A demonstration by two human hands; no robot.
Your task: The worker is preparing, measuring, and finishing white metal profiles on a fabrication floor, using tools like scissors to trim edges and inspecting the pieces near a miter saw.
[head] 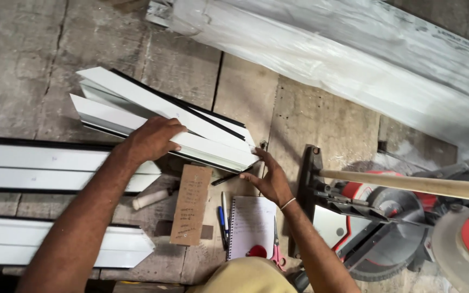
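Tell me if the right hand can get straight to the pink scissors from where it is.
Probably yes. The right hand rests on the white profiles' end; the pink scissors lie uncovered beside the notebook, under the forearm.
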